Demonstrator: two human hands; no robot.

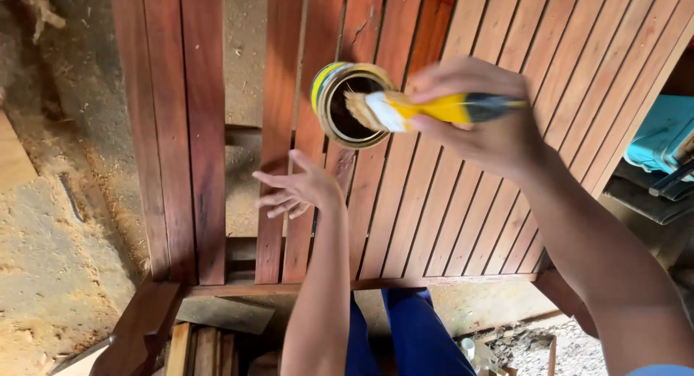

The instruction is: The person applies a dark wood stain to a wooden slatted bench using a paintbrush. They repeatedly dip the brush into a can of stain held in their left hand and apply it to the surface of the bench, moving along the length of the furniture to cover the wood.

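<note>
Brush [423, 110] gripped in right hand [484, 119] (bristles blurred) | left hand [300, 190] spread wide, empty | tin [348, 105] contents dark, unclear

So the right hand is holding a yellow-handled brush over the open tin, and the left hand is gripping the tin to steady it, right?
Not quite. In the head view the left hand is not gripping the tin; it hovers open, fingers spread, over the wooden slats below the tin. The rest holds: the right hand holds the yellow-handled brush over the open tin.
</note>
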